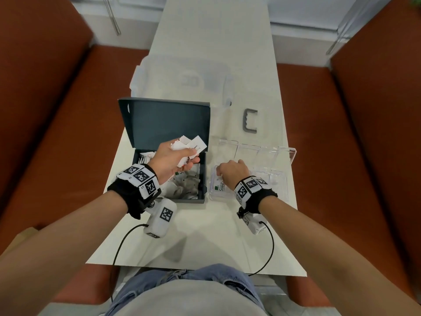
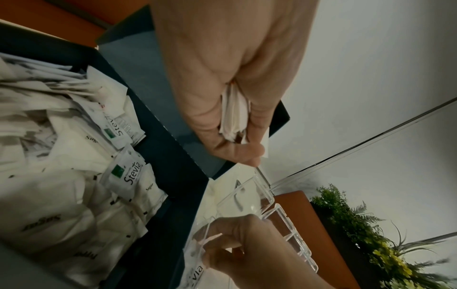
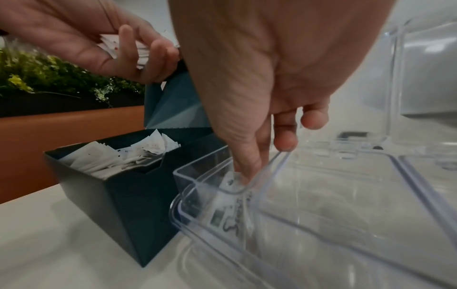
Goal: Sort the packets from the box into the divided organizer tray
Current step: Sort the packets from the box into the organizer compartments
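Head view: grey clip [image 1: 250, 121] lies beyond clear tray [image 1: 287, 156].

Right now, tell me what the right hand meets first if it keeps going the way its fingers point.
The right hand points down into the near-left compartment of the clear organizer tray. Its fingertips seem already on the Stevia packet lying there; the tray floor is just beneath.

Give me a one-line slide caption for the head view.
Left hand holds packets over the box; right hand sets one into the tray.

Upright box lid [image 1: 164, 120] behind; bare table [image 1: 205, 236] in front.
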